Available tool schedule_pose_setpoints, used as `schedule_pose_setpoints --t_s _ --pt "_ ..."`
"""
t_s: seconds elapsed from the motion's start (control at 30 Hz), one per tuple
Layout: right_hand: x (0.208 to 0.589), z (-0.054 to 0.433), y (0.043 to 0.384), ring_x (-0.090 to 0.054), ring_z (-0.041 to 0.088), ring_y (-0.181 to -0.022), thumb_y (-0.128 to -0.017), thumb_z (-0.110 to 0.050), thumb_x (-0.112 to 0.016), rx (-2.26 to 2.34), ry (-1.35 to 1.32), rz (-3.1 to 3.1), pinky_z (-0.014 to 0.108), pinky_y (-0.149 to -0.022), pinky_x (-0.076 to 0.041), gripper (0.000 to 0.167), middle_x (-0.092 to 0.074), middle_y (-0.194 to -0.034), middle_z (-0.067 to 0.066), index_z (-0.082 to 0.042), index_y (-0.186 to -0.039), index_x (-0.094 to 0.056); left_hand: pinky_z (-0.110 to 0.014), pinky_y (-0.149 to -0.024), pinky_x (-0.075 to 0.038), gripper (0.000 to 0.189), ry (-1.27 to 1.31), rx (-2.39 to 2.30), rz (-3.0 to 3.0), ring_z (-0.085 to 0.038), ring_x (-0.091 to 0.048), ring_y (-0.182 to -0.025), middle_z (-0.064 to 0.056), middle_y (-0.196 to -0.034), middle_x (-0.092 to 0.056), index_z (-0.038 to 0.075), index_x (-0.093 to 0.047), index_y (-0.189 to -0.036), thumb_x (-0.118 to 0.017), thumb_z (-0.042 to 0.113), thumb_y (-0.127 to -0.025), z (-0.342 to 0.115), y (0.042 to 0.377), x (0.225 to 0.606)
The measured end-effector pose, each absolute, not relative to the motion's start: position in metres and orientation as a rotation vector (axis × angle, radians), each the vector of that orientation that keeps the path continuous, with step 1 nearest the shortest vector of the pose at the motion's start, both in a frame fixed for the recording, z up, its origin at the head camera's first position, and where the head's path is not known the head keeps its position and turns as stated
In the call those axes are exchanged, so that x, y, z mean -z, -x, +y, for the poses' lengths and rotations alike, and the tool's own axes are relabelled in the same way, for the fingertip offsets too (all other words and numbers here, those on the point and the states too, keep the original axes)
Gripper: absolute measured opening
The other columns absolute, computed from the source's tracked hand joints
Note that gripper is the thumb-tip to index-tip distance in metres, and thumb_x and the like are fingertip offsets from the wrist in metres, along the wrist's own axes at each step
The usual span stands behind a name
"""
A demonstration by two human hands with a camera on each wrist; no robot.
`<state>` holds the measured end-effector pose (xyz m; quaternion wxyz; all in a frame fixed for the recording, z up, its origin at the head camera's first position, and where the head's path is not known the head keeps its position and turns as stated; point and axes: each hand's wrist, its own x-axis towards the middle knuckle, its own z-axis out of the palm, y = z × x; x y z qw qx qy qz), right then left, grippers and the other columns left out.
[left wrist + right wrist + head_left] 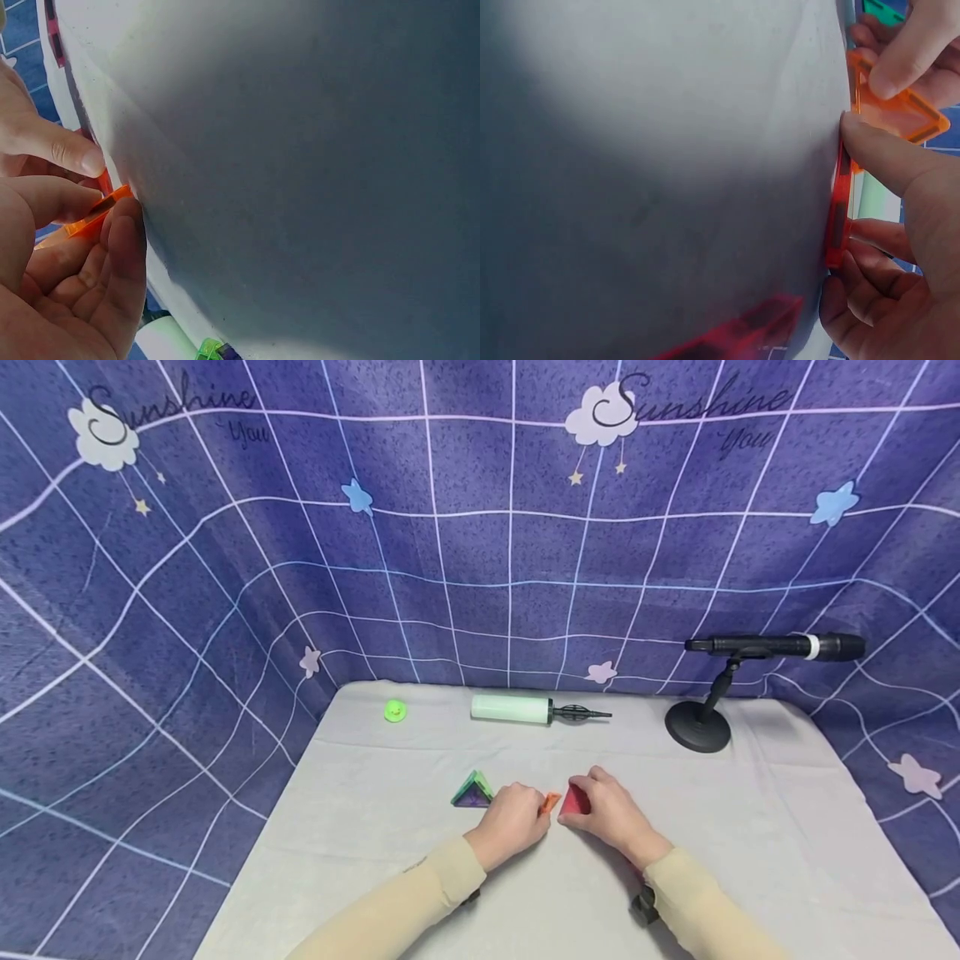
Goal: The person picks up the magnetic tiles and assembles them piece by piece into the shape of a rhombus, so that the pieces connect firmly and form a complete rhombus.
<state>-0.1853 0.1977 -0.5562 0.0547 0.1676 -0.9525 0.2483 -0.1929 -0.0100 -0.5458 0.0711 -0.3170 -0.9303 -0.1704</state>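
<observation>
Head view: on the white cloth-covered surface (360,868), the left hand (513,818) pinches a translucent orange plastic triangular tile (911,120) between thumb and fingers, the gap no wider than the piece. The right hand (611,814) grasps a translucent red plastic triangular tile (574,800), its thumb at one end of an edge and its other fingers spread toward the far end, as the right wrist view shows. The two tiles are just beside each other above the middle of the surface; whether they touch I cannot tell. A second translucent red piece (742,330) lies near the right wrist, partly cut off by the frame. Just left of the left hand stands a pointed cluster of green and purple translucent tiles (472,792), tip upward. Farther back are a small round lime-green toy (395,711), a pale green cylindrical hand pump with a black nozzle (512,709) lying on its side, and, to the right, a black microphone (776,647) held level on a round-based black stand (697,727)
</observation>
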Motion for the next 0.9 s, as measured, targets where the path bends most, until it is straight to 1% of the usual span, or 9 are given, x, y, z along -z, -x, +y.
schedule_pose_setpoints --t_s 0.4,0.5,0.7,0.9 --pt "0.558 0.187 0.182 -0.053 0.014 -0.078 -0.072 -0.037 -0.097 -0.756 -0.553 -2.85 0.034 -0.072 -0.051 0.063 -0.06 -0.094 0.005 0.0 -0.116 -0.073 -0.028 -0.047 -0.04 0.036 0.937 0.438 -2.806 -0.008 -0.044 -0.049 0.008 -0.055 -0.049 0.02 -0.052 -0.059 -0.077 0.017 -0.085 -0.006 0.198 0.548" --pt "0.558 0.185 0.181 -0.054 0.015 -0.078 -0.072 -0.035 -0.097 -0.766 -0.569 -2.828 0.035 -0.072 -0.051 0.06 -0.06 -0.094 0.006 0.001 -0.113 -0.073 -0.028 -0.046 -0.039 0.037 0.934 0.441 -2.818 -0.008 -0.045 -0.049 0.008 -0.055 -0.05 0.02 -0.051 -0.059 -0.077 0.016 -0.084 -0.005 0.199 0.547" --pt "0.558 0.183 0.178 -0.053 0.015 -0.075 -0.073 -0.032 -0.095 -0.771 -0.59 -2.791 0.033 -0.07 -0.051 0.053 -0.057 -0.09 0.004 0.0 -0.108 -0.073 -0.025 -0.044 -0.036 0.037 0.951 0.47 -2.833 -0.006 -0.042 -0.047 0.01 -0.053 -0.046 0.019 -0.048 -0.057 -0.074 0.015 -0.083 0.0 0.2 0.545" --pt "0.558 0.183 0.177 -0.051 0.014 -0.073 -0.074 -0.03 -0.094 -0.779 -0.578 -2.8 0.032 -0.068 -0.049 0.05 -0.055 -0.088 0.004 -0.001 -0.108 -0.072 -0.025 -0.045 -0.037 0.034 0.952 0.481 -2.848 -0.007 -0.044 -0.049 0.009 -0.054 -0.047 0.019 -0.05 -0.059 -0.074 0.017 -0.082 0.004 0.198 0.542"
